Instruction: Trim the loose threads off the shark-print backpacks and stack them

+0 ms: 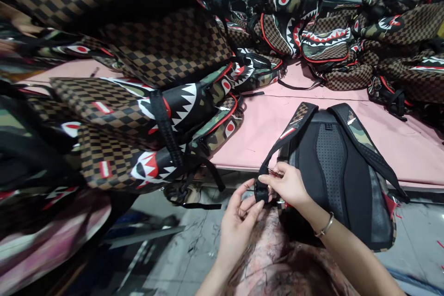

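Observation:
A backpack (329,171) lies back side up at the edge of the pink table, its padded black back panel and two shoulder straps showing. Its left strap (274,148) runs down to a black webbing end and buckle (261,190) between my hands. My left hand (241,215) pinches the lower part of this webbing from the left. On the other side, my right hand (287,184) holds its upper part, with thumb and fingers pressed together; a small dark metal tool seems to show at its fingers, too small to name surely.
Stacked checkered backpacks with shark-mouth prints (138,134) rise at the left. More such bags (326,37) lie along the back and right of the pink table (256,134). Another person's hand (21,21) shows at the far left. Thread scraps litter the tiled floor (197,240).

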Action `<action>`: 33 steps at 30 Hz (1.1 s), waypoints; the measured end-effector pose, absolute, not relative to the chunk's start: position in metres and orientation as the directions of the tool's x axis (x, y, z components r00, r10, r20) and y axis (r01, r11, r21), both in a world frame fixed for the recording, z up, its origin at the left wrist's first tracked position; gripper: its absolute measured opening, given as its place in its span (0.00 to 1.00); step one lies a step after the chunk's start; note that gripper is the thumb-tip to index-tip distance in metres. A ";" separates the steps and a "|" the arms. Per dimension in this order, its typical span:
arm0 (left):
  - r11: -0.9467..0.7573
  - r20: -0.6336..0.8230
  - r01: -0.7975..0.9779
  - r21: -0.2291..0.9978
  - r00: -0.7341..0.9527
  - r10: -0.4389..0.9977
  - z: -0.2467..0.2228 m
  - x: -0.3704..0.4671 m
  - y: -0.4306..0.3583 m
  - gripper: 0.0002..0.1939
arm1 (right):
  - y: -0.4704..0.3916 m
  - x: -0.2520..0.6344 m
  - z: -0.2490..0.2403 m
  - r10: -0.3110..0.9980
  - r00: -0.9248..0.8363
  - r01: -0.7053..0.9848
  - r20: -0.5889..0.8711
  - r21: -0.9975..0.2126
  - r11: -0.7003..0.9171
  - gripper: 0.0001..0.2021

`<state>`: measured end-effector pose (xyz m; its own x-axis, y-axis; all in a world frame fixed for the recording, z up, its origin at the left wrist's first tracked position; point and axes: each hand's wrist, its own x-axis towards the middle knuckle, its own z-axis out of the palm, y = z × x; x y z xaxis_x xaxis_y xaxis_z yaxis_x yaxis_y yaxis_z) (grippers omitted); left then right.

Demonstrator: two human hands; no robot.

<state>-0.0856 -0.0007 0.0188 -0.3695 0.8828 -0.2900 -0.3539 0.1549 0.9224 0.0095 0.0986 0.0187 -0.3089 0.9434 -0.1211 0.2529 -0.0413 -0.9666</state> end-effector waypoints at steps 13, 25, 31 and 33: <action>0.166 -0.404 -0.637 0.753 -0.249 0.880 0.021 -0.093 0.000 0.23 | 0.064 0.039 0.011 0.754 -0.497 0.316 0.429 -0.720 0.618 0.09; 0.423 -0.404 -0.050 0.905 0.212 0.890 0.035 -0.119 0.049 0.13 | 0.044 0.047 -0.011 0.636 -0.559 0.409 0.532 -0.490 0.769 0.08; 0.396 -0.516 -0.585 0.708 -0.046 0.855 0.022 -0.090 0.035 0.14 | 0.046 0.057 -0.010 0.596 -0.456 0.414 0.661 -0.436 0.800 0.09; 0.295 -0.524 -0.678 0.674 -0.157 0.837 0.017 -0.074 0.030 0.21 | 0.049 0.059 -0.014 0.617 -0.358 0.459 0.700 -0.443 0.770 0.09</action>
<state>-0.0740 0.0296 0.0174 -0.1567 0.8375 -0.5236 -0.6776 0.2945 0.6739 0.0590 0.0488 -0.0138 -0.3585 0.6172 0.7004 0.4593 0.7698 -0.4433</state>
